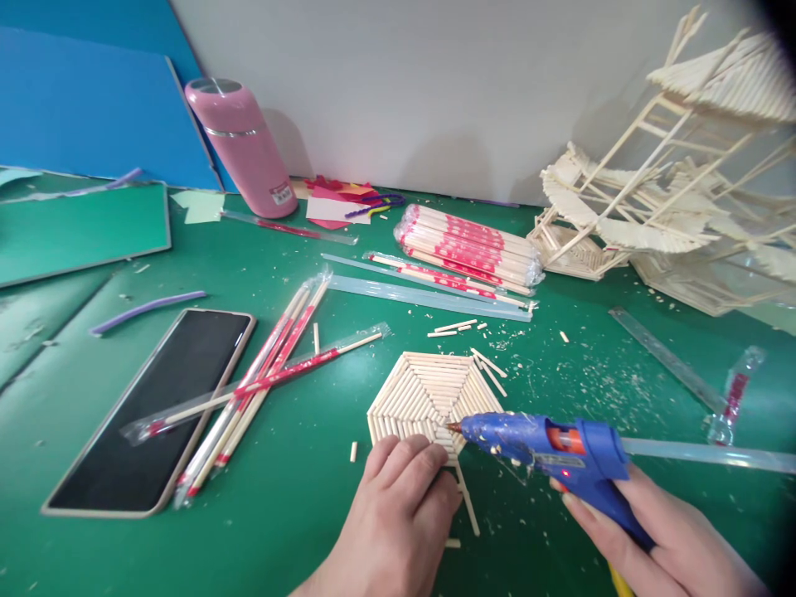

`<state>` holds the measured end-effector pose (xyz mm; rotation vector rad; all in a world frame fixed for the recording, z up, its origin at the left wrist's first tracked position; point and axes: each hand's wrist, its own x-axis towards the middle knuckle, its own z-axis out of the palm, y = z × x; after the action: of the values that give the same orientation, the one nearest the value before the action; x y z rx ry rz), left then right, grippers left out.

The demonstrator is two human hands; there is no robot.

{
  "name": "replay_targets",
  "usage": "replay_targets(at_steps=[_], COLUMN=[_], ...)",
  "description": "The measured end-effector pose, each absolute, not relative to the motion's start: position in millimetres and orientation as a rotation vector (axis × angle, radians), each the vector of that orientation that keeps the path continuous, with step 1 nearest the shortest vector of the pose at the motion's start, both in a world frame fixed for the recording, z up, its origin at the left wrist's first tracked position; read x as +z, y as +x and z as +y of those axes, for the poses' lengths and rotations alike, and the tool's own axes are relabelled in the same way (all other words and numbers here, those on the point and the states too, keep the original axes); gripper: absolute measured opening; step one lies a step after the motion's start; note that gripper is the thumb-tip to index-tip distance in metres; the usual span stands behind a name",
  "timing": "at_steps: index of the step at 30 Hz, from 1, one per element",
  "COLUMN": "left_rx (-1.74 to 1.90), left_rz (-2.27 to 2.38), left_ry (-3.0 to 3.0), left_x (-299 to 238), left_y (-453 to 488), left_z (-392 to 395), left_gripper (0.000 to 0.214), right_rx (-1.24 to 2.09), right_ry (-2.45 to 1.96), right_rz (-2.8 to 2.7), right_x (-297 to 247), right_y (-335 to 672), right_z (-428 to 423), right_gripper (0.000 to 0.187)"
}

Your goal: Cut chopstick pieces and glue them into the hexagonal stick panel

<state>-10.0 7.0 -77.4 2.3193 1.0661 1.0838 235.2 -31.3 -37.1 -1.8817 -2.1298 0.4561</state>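
Note:
A flat hexagon of glued wooden sticks (426, 391) lies on the green table. My left hand (398, 506) rests on its near edge, fingers curled down and pressed together on the sticks. My right hand (659, 539) grips a blue hot glue gun (553, 452). The gun's nozzle touches the hexagon's near right part, just beside my left fingertips. A clear glue stick (709, 454) sticks out of the gun's back to the right.
A phone (155, 406) lies face up at left, with wrapped chopsticks (261, 385) beside it. Behind are a pack of chopsticks (469, 247), clear glue sticks (429, 297), a pink bottle (245, 145) and a stick-built model (672, 191). A ruler (665, 356) lies at right.

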Motion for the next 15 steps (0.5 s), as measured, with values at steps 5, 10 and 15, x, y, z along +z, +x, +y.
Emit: replay_targets(at_steps=[5,10,15], left_rx=[1.067,1.089,1.085], left_rz=[1.055,1.067,1.070], left_ry=[2.302,2.303,2.313], left_x=[-78,-78,-77], left_y=[-10,-10,-10], left_z=[6,6,6], left_gripper=[0.018,0.019,0.019], right_rx=[0.422,0.426,0.365], right_ry=[-1.821,-1.788,-1.837], right_rz=[-2.235,-2.295,-2.242], right_x=[-46,-46,-48], right_y=[253,253,254], right_z=[-30,-31,-33], right_gripper=[0.036,0.035,0.038])
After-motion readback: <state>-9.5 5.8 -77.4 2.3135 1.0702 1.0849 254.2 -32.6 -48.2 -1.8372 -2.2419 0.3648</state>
